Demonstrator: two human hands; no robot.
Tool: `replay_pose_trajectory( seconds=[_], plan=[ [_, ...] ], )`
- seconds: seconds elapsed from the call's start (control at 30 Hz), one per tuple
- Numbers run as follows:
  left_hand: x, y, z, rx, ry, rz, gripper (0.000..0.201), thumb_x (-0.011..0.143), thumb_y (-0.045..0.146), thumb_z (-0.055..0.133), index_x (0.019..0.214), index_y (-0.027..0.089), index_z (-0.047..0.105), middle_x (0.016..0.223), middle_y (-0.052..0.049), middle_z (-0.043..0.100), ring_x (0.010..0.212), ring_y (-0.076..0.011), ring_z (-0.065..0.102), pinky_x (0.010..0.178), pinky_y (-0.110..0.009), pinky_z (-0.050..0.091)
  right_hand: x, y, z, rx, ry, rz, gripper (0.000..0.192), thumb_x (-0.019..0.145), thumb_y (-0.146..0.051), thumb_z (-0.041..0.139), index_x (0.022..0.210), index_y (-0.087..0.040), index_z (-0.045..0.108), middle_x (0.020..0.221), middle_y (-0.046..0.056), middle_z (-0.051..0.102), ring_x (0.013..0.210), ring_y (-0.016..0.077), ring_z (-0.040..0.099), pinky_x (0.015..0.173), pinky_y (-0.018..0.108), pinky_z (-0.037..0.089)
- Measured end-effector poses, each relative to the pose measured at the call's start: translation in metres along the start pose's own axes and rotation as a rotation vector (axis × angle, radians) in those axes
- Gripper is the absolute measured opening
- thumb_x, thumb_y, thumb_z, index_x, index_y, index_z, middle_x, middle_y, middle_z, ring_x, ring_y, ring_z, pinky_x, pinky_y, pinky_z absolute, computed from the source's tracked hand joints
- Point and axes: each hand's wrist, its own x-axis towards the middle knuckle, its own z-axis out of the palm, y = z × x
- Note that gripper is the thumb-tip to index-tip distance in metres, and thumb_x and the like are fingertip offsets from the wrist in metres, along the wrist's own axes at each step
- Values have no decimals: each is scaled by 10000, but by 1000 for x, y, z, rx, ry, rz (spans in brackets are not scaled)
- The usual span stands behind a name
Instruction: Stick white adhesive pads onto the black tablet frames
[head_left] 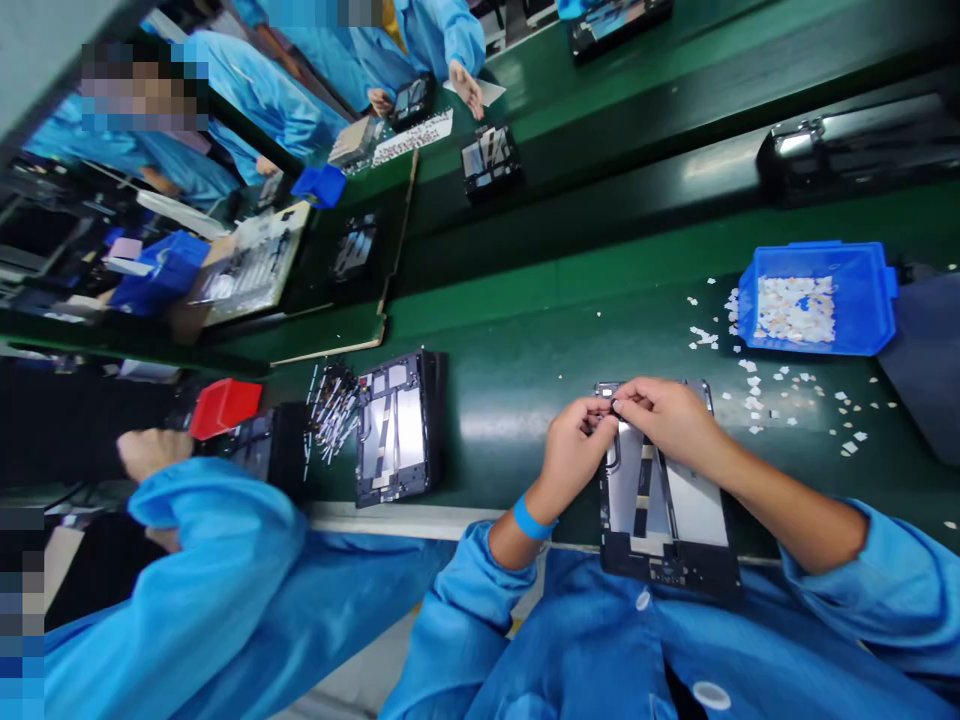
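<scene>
An opened tablet housing [694, 505] lies in front of me at the bench edge, its silver batteries and dark ribbon cables showing. My left hand [581, 445] is over its upper left corner, thumb and fingers pinched together. Right beside it, my right hand [664, 415] also pinches, its fingertips meeting those of the left at a small dark spot. Whatever sits between the fingertips is too small to make out. A blue band [534, 520] circles my left wrist.
Small white scraps [754, 390] lie scattered near a blue bin [885, 320]. To the left are stacked tablet housings [394, 430], a pile of thin strips [334, 410] and a red bin [225, 408]. A co-worker's hand [154, 455] is at far left. More housings [491, 165] stand across the bench.
</scene>
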Motion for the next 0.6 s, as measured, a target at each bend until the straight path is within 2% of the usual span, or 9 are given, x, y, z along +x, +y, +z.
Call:
replay_pose_trajectory(
  seconds=[0.1,0.2,0.27,0.4,0.5,0.6],
  plan=[
    [1,2,6,-3,69,-20,124,925,222,660,967,199,775,846,-21,768,726,-146,660,691,-267,500,-7,-2,3,-190,119,-127,200,987,-307,576,944,-218,750,937,76,763,891,232,705,801,343,509],
    [4,2,7,28,89,-4,110,919,212,674,943,205,781,858,-22,779,754,-160,685,716,-278,516,-15,-4,8,-390,203,-208,278,1046,-327,526,939,-198,749,935,111,738,899,253,696,837,361,504],
    [3,2,6,84,105,33,106,922,199,679,937,209,783,872,-27,784,781,-172,698,745,-293,525,-18,-3,10,-432,204,-257,317,1071,-319,488,980,-181,759,958,122,748,910,255,701,862,364,510],
    [-2,3,1,323,116,199,99,943,194,695,943,227,789,929,-48,801,896,-214,722,854,-359,530,-18,2,8,-390,148,-328,309,1076,-299,485,1089,-174,767,1061,120,781,970,256,710,909,375,527],
    [-4,5,-3,444,77,281,121,982,222,678,971,241,797,961,-58,813,926,-232,729,881,-391,528,-15,5,7,-398,123,-319,304,1071,-308,491,1047,-195,773,1030,104,788,945,255,711,885,379,530],
    [-4,8,-3,441,70,278,124,979,220,683,970,246,805,953,-58,816,917,-233,731,870,-389,528,-14,3,11,-426,161,-300,300,1048,-276,490,960,-197,765,954,101,779,893,245,702,841,360,518]
  ],
)
